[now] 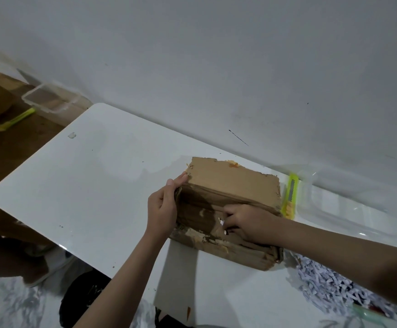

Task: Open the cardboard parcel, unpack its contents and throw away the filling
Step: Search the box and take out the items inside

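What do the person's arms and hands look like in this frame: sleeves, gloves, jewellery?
Both arms are bare as far as the frame shows: no sleeve reaches either forearm. The left hand and right hand wear no gloves, and no watch, bracelet or ring is visible on either. Fingernails look short and unpainted. No markings or bandages show. Anything above the forearms lies outside the view.

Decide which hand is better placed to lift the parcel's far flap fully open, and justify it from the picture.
Probably the left hand: its fingers already hold the raised flap's corner on the cardboard parcel. The right hand is lower, fingers curled against the parcel's near side.
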A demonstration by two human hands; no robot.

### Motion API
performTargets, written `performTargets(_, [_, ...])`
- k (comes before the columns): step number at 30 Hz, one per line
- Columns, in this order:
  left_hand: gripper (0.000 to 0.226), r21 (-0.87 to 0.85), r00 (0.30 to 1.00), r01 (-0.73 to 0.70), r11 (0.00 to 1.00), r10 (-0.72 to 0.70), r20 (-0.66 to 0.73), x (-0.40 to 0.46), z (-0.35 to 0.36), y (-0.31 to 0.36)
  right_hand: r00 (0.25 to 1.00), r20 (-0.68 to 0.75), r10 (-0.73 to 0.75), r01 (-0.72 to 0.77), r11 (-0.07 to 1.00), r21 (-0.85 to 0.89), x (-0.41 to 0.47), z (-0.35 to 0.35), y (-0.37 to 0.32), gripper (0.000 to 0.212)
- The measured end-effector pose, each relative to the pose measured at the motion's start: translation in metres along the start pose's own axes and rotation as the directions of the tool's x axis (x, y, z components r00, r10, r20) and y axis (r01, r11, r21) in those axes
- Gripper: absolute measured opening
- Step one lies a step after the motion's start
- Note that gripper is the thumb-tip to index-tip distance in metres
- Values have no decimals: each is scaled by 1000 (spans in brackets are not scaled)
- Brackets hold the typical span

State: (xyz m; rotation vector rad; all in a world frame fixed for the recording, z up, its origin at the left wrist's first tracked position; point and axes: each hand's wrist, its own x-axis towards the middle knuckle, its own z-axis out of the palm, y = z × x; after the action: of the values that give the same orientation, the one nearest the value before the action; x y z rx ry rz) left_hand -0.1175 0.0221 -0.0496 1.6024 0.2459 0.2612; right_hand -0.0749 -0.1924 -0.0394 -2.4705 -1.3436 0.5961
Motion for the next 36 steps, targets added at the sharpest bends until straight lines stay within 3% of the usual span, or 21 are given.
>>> performTargets(4, [42, 39, 1000, -29, 999, 29, -1, -1, -1, 1, 999, 8, 52, -53, 997, 62, 0, -5, -8, 19])
performTargets(8, [45, 83, 996, -83, 993, 81, 22, 0, -2, 0, 969, -152, 195, -122, 912, 393, -8, -19, -17, 10])
performTargets(11, [41, 106, 995, -89, 990, 84, 55, 4, -2, 1, 909, -227, 348, -131, 759, 638, -29, -38, -23, 10])
performTargets(15, [42, 150, 981, -152, 977, 131, 143, 11, 0, 5, 783, -319, 535, -128, 640, 758, -79, -56, -26, 12])
performTargets(17, [41, 162, 975, -175, 971, 148, 165, 14, 2, 4, 718, -333, 612, -187, 629, 754, -112, -57, -26, 12])
performTargets(20, [41, 189, 969, -205, 960, 173, 176, 17, 2, 0, 612, -346, 711, -456, 675, 581, -157, -47, -24, 21])
performTargets(23, [39, 236, 957, -254, 938, 209, 201, 16, 2, 1, 503, -328, 800, -645, 600, 473, -189, -29, -26, 23])
performTargets(29, [31, 573, 834, -504, 646, 537, 128, 11, 7, 3, 383, -268, 884, -846, 452, 283, -194, -8, -37, 24])
performTargets(33, [23, 609, 857, -383, 695, 513, -47, -12, 13, 14, 367, -375, 851, -847, 472, 243, -178, -18, -49, 22])
performTargets(36, [47, 665, 945, -206, 718, 323, -55, -40, 26, 20, 389, -437, 811, -806, 529, 264, -161, -34, -59, 17])
